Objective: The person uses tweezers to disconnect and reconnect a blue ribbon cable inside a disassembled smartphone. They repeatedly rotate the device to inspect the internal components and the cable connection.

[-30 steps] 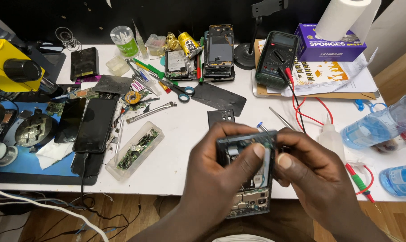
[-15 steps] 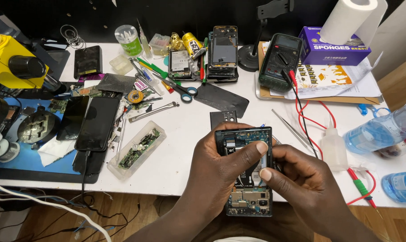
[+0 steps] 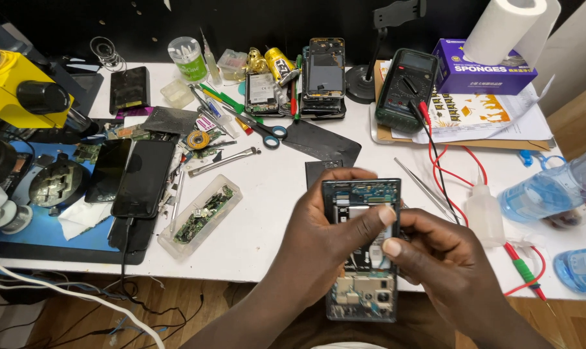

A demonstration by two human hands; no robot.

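Above the near edge of the white table (image 3: 273, 213), an opened smartphone (image 3: 363, 249) with bare circuit boards is held upright. The left hand (image 3: 322, 242) wraps its fingers around the left side, thumb across the middle. The right hand (image 3: 445, 258) grips the right edge, thumb pressing inside.

Left hand (image 3: 325, 239) and right hand (image 3: 445, 258) meet, grips closed, thumbs touching

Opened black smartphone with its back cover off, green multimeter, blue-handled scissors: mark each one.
Opened black smartphone with its back cover off (image 3: 363, 298): head view, lower circuit board below the fingers.
Green multimeter (image 3: 406, 81): head view, dial on its front face.
Blue-handled scissors (image 3: 272, 136): head view, the handle loops.
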